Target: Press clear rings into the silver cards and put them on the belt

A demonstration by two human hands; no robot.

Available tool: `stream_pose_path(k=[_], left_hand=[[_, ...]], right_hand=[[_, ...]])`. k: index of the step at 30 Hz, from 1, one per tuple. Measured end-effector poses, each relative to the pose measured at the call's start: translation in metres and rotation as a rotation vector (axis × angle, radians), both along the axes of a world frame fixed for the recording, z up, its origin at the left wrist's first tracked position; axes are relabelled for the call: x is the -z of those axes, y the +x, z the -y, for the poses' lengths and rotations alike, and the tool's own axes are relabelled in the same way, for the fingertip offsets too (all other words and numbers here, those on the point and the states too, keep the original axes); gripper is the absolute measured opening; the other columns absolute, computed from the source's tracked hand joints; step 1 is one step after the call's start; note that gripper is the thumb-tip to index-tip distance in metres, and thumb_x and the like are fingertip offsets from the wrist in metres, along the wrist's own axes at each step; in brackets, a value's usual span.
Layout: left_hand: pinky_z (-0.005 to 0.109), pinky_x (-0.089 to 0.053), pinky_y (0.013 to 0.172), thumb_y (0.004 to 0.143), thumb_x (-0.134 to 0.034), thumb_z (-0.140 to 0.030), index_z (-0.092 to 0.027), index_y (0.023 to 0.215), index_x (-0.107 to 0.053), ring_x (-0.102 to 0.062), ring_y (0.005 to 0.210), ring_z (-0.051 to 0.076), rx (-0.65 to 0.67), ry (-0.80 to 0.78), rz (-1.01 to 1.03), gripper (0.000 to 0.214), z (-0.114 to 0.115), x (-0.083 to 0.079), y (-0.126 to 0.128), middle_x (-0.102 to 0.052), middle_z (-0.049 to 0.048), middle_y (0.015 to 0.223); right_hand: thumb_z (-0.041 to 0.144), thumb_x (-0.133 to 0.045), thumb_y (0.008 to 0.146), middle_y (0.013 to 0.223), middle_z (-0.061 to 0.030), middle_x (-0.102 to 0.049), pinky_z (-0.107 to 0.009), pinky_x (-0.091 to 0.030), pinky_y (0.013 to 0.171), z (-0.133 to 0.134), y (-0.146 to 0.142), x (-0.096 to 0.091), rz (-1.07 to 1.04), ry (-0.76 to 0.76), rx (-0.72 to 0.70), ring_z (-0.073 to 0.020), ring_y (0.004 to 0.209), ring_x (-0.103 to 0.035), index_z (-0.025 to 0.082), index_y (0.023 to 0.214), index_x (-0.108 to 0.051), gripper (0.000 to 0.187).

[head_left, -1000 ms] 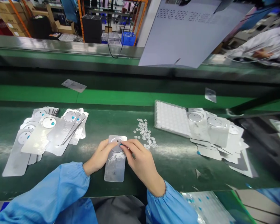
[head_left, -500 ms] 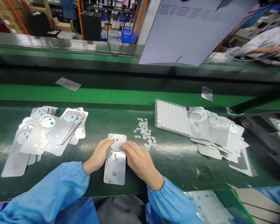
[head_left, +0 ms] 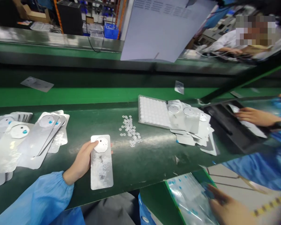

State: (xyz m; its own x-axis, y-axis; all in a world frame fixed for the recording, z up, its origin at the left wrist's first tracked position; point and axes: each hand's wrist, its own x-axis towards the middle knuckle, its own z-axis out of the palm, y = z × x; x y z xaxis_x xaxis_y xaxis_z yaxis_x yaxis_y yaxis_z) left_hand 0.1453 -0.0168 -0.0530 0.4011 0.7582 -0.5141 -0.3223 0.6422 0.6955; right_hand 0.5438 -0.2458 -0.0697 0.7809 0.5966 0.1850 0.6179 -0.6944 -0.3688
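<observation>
My left hand (head_left: 81,161) is closed on a silver-grey rectangular plate (head_left: 101,170) with rounded corners. Its thumb lies on the plate's white round part (head_left: 101,145), and fingertips show past the right edge from behind. Dark printed characters run down the plate. At the lower right my right hand (head_left: 229,207) is smeared by motion, over the edge of a clear plastic sheet with small blue stickers (head_left: 186,197). A blue blur shows at its fingertips; whether it holds a sticker is unclear.
Similar plates with blue marks (head_left: 41,134) lie stacked at left. Small clear discs (head_left: 131,129) are scattered mid-bench, beside a tray of white pieces (head_left: 152,111) and more plates (head_left: 192,120). A co-worker's hand (head_left: 255,117) works over a black tray (head_left: 224,125) at right.
My right hand has left the plate and swung to the lower right, by the sticker sheet. My left hand still holds the plate. The view has turned right, showing the co-worker's hands.
</observation>
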Motion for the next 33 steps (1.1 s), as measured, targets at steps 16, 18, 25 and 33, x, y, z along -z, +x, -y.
stream_pose_path(k=[16,18,25,33], left_hand=[[0.038,-0.059,0.071,0.08,-0.078,-0.051,-0.01,0.134,-0.065,-0.075,0.084,0.032,-0.002,0.115,-0.111,0.069,0.002,-0.003,-0.001,-0.079,0.0145,0.104],[0.033,-0.057,0.067,0.084,-0.076,-0.049,-0.018,0.152,-0.05,-0.073,0.071,0.025,-0.034,0.233,-0.191,0.08,0.004,0.001,-0.003,-0.078,0.0084,0.098],[0.025,-0.044,0.049,0.095,-0.066,-0.037,-0.021,0.114,-0.08,-0.056,0.051,0.014,0.026,0.744,-0.549,0.028,0.013,0.005,-0.005,-0.077,0.0048,0.082],[0.037,-0.06,0.086,0.083,-0.083,-0.03,-0.027,0.097,-0.086,-0.077,0.096,0.029,-0.027,0.886,-0.47,0.014,0.011,0.001,-0.002,-0.082,0.0066,0.102]], right_hand=[[0.035,-0.052,0.102,0.082,-0.0092,-0.074,-0.031,-0.055,0.068,-0.172,-0.142,0.005,-0.168,0.204,-0.845,-0.0219,0.072,-0.07,0.019,0.089,-0.077,0.033],[0.041,-0.056,0.099,0.077,-0.0087,-0.074,-0.031,-0.054,0.064,-0.172,-0.139,0.0,-0.274,0.223,-0.793,-0.0212,0.066,-0.069,0.018,0.087,-0.076,0.032],[0.055,-0.077,0.082,0.054,0.0001,-0.06,-0.022,-0.032,0.037,-0.172,-0.194,-0.018,-1.312,0.416,-0.559,-0.0085,0.039,-0.043,0.016,0.077,-0.074,0.039],[0.051,-0.081,0.081,0.048,0.0042,-0.05,-0.021,-0.026,0.037,-0.17,-0.248,-0.01,-1.534,0.446,-0.512,-0.0069,0.041,-0.034,0.015,0.077,-0.076,0.036]])
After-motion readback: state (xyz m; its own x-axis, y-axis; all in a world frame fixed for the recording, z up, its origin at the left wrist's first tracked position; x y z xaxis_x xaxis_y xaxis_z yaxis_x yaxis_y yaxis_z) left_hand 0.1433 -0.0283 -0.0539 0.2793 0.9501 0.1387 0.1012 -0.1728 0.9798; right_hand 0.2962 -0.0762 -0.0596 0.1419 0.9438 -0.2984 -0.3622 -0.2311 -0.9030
